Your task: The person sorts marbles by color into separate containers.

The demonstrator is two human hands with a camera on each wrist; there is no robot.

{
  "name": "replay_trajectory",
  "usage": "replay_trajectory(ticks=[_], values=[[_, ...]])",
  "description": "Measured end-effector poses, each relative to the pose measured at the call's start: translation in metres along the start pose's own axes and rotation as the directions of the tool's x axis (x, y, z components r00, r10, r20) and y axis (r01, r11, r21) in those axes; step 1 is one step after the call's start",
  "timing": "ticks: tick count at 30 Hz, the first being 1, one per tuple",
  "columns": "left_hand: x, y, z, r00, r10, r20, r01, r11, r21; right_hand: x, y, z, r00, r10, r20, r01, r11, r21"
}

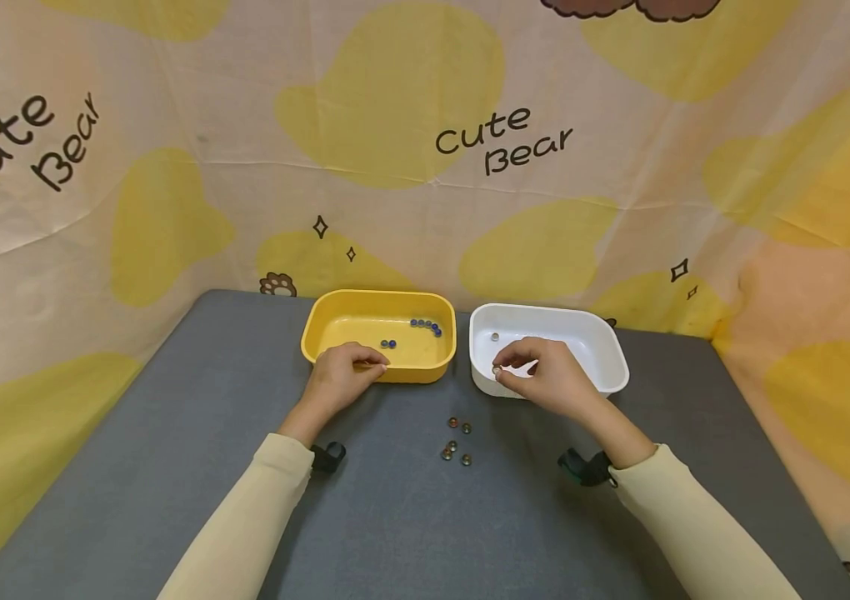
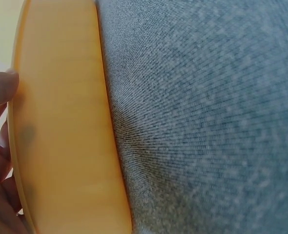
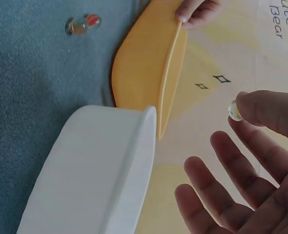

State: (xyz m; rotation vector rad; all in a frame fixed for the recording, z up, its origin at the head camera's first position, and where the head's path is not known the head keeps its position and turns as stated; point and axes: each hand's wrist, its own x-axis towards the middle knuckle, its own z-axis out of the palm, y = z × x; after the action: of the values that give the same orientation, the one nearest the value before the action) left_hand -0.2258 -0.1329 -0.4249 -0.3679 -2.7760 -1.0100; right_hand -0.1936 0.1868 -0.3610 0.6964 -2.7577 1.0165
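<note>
My right hand (image 1: pixel 548 375) is raised over the front left part of the white basin (image 1: pixel 612 358). A clear glass marble (image 3: pixel 235 111) is pinched between its thumb and index finger, while the other fingers are spread loosely. One pale marble (image 1: pixel 495 337) lies inside that basin. My left hand (image 1: pixel 342 379) grips the front rim of the yellow basin (image 1: pixel 312 333), thumb at the rim and fingers over the inner side. Several blue marbles (image 1: pixel 425 324) lie on the yellow basin's floor. Between my arms, several reddish and greenish marbles (image 1: pixel 452 422) rest on the table.
Both basins stand side by side near the back of the grey cloth-covered table (image 1: pixel 395 525). A printed fabric backdrop (image 1: pixel 395 208) rises right behind them. Dark straps (image 1: pixel 590 468) sit around the wrists.
</note>
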Motion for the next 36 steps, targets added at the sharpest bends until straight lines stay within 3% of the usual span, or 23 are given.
replay_trajectory(ticks=[14,36], values=[[-0.001,0.002,-0.001,1.000,0.000,-0.004,0.000,1.000,0.002,0.023,0.031,-0.005,0.999,0.031,0.006,-0.031,0.999,-0.032],[-0.002,0.001,-0.002,1.000,-0.007,0.012,0.007,1.000,-0.005,0.042,0.083,0.000,0.995,0.075,0.066,-0.071,0.996,-0.057]])
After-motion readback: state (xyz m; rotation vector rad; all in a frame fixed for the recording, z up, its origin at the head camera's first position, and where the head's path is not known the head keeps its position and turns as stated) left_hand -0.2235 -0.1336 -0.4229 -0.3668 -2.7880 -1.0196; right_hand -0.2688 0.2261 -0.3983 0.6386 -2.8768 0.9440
